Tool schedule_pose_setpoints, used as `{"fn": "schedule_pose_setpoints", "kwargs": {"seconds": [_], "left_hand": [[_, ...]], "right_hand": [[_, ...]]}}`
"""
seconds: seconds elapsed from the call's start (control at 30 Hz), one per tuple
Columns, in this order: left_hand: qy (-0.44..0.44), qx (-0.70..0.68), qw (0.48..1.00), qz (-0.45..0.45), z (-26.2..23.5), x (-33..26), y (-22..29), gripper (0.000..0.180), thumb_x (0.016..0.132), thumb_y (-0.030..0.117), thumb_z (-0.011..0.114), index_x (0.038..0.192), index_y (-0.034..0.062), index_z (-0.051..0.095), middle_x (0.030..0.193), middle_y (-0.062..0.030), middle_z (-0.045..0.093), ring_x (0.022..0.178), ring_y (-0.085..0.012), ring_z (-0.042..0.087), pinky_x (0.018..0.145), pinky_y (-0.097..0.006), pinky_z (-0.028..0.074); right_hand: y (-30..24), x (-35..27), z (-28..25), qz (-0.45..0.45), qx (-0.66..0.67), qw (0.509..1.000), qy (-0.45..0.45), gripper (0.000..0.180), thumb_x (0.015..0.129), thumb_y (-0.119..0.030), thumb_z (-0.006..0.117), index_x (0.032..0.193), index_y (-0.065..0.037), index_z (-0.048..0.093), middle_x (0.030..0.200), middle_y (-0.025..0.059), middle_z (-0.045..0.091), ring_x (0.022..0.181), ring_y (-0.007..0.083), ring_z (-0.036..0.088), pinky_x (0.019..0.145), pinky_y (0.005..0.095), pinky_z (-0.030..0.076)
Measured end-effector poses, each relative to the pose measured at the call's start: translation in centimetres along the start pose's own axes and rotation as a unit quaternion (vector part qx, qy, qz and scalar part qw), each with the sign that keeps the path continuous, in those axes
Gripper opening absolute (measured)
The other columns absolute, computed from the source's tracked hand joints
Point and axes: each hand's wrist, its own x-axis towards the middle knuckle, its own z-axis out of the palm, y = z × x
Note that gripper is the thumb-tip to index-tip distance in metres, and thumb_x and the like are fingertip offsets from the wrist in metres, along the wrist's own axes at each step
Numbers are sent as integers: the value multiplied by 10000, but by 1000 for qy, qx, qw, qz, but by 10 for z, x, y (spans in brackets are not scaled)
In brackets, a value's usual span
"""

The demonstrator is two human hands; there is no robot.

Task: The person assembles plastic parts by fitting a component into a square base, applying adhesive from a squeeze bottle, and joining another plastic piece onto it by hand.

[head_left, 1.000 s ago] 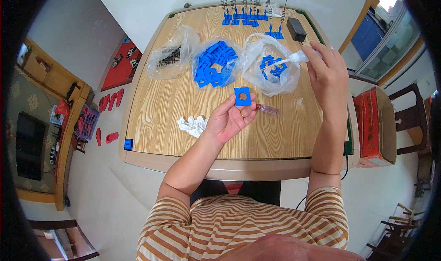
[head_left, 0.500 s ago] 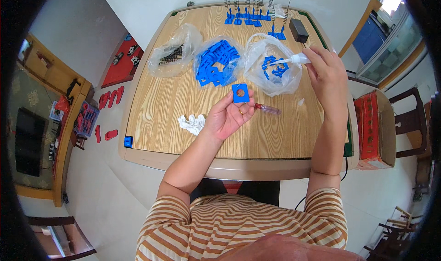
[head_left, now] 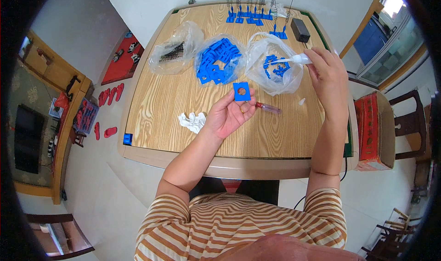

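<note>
Plate (head_left: pixel 246 96), blue and square with a round hole through it, sits at the fingertips of the left hand (head_left: pixel 240 102), pinched between the thumb on its left edge and the fingers on its right. It stands just beyond the palm, which is turned upward, and its holed face is toward the wearer. A ring circles one finger of that hand.

Farther off and to the right, the right hand (head_left: pixel 316 61) is closed around a white bottle (head_left: pixel 301 59), whose body is mostly hidden by the grip. From it a thin nozzle (head_left: pixel 281 61) points left over the plastic bag of small blue pieces (head_left: pixel 287 84), well apart from the plate.

Just right of the left hand lies a tool with a clear handle (head_left: pixel 270 108) and a red collar; whether the fingers touch it cannot be told. To the left of the wrist is a crumpled white tissue (head_left: pixel 192 121). Two more bags rest on the wood-patterned surface (head_left: pixel 151 109): a bag of blue plates (head_left: pixel 238 70) beyond the left hand, and a bag of dark springs (head_left: pixel 188 36) to its left. At the far edge, springs on rods stand upright in blue bases (head_left: pixel 255 20), with a black box (head_left: pixel 300 30) to their right.
</note>
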Motion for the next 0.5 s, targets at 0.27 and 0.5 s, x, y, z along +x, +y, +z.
{"fn": "schedule_pose_setpoints", "kwargs": {"seconds": [0.27, 0.5], "left_hand": [[6, -1, 1000, 0, 0, 1, -1, 378, 941, 262, 491, 1237, 29, 457, 1210, -159, 547, 1052, -261, 571, 906, -403, 474], [5, 0, 1000, 0, 0, 1, -2, 373, 941, 263, 492, 1234, 35, 462, 1210, -155, 553, 1042, -261, 583, 902, -405, 474]], "right_hand": [[-3, 0, -3, -3, -6, 1000, -3, 304, 668, -28, 685, 960, -101, 647, 971, 52, 631, 854, 244, 582, 733, 357, 477], [-4, 2, -4, -7, -15, 1000, -2, 301, 665, -26, 682, 954, -99, 643, 971, 49, 629, 847, 243, 580, 729, 356, 476]]}}
